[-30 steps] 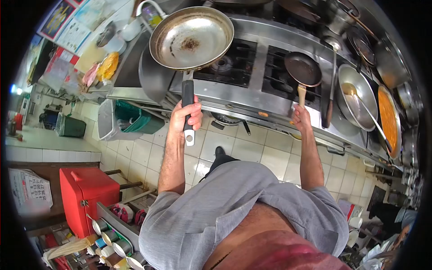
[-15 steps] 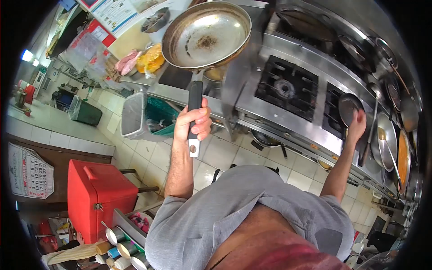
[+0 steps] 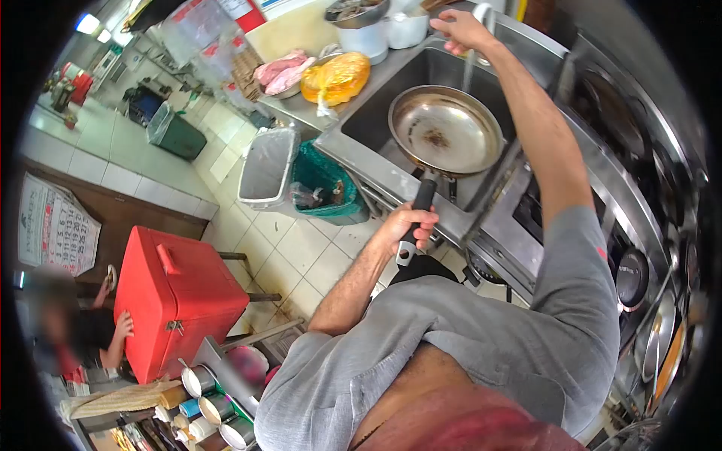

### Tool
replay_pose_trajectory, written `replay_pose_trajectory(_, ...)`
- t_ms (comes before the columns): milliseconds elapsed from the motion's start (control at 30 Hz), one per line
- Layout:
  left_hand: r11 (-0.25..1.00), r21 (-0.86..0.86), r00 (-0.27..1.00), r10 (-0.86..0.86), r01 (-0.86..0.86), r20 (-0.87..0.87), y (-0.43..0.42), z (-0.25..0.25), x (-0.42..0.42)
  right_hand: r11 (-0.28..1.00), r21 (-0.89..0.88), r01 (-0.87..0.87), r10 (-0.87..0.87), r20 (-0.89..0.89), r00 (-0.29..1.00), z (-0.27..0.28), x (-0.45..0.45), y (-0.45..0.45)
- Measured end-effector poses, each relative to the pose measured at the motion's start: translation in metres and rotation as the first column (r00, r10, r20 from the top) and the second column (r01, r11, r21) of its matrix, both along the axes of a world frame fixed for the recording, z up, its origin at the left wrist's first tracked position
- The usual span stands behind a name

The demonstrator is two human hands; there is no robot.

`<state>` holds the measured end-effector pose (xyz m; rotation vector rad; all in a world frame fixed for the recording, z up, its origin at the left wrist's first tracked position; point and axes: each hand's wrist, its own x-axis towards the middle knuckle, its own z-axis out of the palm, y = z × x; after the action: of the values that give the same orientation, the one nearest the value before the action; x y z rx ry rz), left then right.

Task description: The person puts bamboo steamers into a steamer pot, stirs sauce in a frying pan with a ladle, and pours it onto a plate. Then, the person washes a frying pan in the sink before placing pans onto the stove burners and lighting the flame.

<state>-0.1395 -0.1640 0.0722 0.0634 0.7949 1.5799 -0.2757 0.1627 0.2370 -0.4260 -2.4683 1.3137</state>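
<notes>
Plainly round, brown-stained metal pan.

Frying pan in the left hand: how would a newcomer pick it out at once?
Find the steel sink right of the bulging yellow bag. Over its basin is a round, silvery frying pan, its black handle gripped by the left hand. Unlike the dark pan at far right, its shiny inside bears a brown patch near the middle.

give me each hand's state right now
Left hand: closed, holding the pan by its handle.
Right hand: open, near the tap, nothing visibly held.
</notes>
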Motion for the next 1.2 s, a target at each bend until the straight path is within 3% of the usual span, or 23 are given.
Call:
replay_pose_trajectory(67,0.999,-0.031,0.999,-0.018,0.018,-0.03,0.006,-0.007,-0.02,0.978,-0.206,0.045,-0.05,-0.023,0.998,-0.013,-0.064,-0.015)
replay_pose_trajectory(167,0.995,-0.071,0.99,-0.071,0.063,-0.121,0.016,-0.011,-0.053,0.852,-0.522,-0.032,-0.053,-0.147,0.988,-0.035,-0.149,-0.017)
replay_pose_trajectory(300,0.987,-0.045,0.986,-0.155,0.153,-0.056,0.025,-0.009,-0.102,0.656,-0.754,0.008,-0.141,-0.112,0.984,-0.04,-0.216,-0.015)
replay_pose_trajectory(367,0.983,-0.084,0.983,-0.168,0.162,-0.074,0.026,-0.007,-0.122,0.648,-0.762,0.003,-0.156,-0.128,0.979,-0.051,-0.248,-0.01)
replay_pose_trajectory(500,0.971,-0.121,0.975,-0.213,0.204,-0.064,0.026,-0.011,-0.154,0.63,-0.769,0.109,-0.195,-0.021,0.981,-0.072,-0.3,0.009)
replay_pose_trajectory(567,0.968,-0.135,0.972,-0.223,0.213,-0.066,0.025,-0.011,-0.172,0.607,-0.781,0.147,-0.129,0.085,0.988,-0.067,-0.313,0.009)
replay_pose_trajectory(600,0.968,-0.109,0.971,-0.234,0.226,-0.058,0.024,-0.015,-0.18,0.676,-0.719,0.159,-0.165,0.062,0.984,-0.065,-0.312,0.006)
replay_pose_trajectory(700,0.96,-0.094,0.962,-0.268,0.262,-0.056,0.016,-0.019,-0.199,0.649,-0.757,0.075,-0.138,-0.02,0.99,-0.063,-0.311,0.009)
replay_pose_trajectory(767,0.949,-0.1,0.948,-0.307,0.299,-0.078,0.016,-0.018,-0.22,0.652,-0.749,0.119,-0.207,-0.024,0.978,-0.055,-0.314,0.006)
replay_pose_trajectory(900,0.932,-0.021,0.933,-0.361,0.361,-0.009,0.014,-0.027,-0.24,0.505,-0.856,0.112,-0.274,-0.035,0.961,-0.039,-0.293,-0.006)
replay_pose_trajectory(1033,0.905,-0.002,0.905,-0.425,0.425,0.003,0.017,-0.025,-0.253,0.649,-0.76,0.047,-0.182,-0.095,0.979,-0.017,-0.254,-0.041)
replay_pose_trajectory(1100,0.896,-0.012,0.896,-0.443,0.443,-0.011,0.02,-0.022,-0.258,0.648,-0.761,-0.013,-0.007,-0.024,1.0,-0.013,-0.236,-0.06)
replay_pose_trajectory(1200,0.862,-0.022,0.862,-0.507,0.507,-0.003,0.025,-0.038,-0.259,0.524,-0.851,0.021,0.002,0.026,1.0,-0.041,-0.223,-0.1)
